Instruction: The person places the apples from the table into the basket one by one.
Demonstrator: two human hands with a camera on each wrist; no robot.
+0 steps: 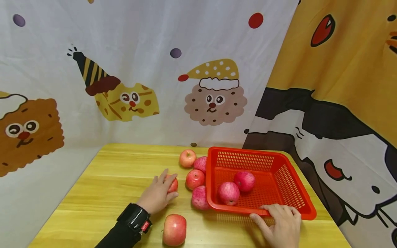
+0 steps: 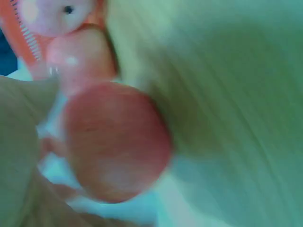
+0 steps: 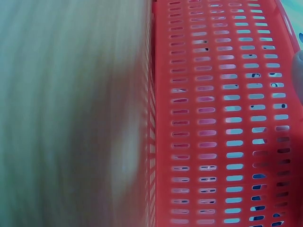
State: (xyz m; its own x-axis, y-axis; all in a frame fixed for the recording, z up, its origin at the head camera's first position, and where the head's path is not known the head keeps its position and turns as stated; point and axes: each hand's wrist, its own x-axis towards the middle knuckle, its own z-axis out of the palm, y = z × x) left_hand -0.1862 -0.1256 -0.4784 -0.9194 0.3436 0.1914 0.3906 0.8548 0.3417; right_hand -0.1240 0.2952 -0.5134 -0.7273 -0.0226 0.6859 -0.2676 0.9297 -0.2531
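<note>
1. Bottom middle: a lone apple [image 1: 175, 230]; a bump might roll it.
2. Lower right: the right hand [image 1: 281, 224] pinches the red basket [image 1: 263, 188] by its edge; a tug might tip it.
3. Middle: the left hand [image 1: 157, 195], half curled, holds a red apple [image 1: 174, 186]; loose fingers might drop it.

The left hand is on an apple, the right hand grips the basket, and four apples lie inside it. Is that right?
Not four: the head view shows two apples inside the basket. The left hand is on an apple and the right hand grips the basket, as you say.
</note>
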